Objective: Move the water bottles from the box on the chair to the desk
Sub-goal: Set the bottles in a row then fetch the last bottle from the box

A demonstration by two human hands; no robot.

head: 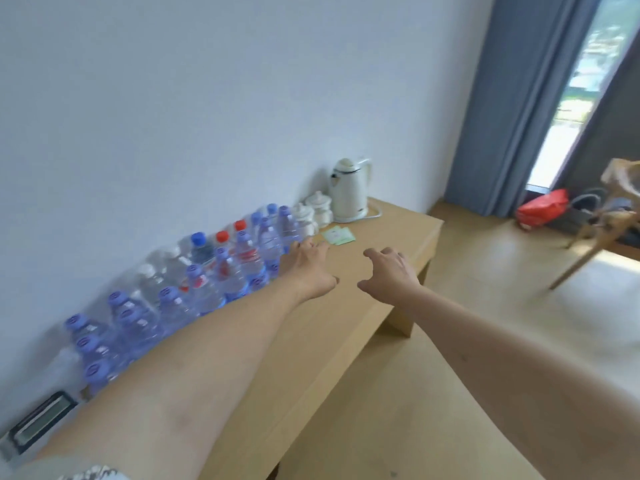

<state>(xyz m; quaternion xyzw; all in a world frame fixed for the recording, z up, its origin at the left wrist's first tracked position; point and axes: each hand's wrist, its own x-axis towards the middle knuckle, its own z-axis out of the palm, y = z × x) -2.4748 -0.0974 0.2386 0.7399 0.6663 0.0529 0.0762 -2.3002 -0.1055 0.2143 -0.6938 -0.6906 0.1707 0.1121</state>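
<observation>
Several clear water bottles (221, 271) with purple, blue and red caps stand in rows along the wall on the light wooden desk (388, 237). My left hand (308, 265) reaches over the desk, its fingertips close beside the bottles at the far end of the row, holding nothing. My right hand (391, 271) hovers above the desk to the right of it, fingers spread and loosely curled, empty. The box and its chair are out of view.
A white kettle (349, 188) and two white lidded jars (311, 211) stand at the desk's far end, with green packets (337, 235) lying in front. A dark device (41, 422) sits at the near left. A wooden chair (602, 220) and red bag (543, 207) are by the curtain.
</observation>
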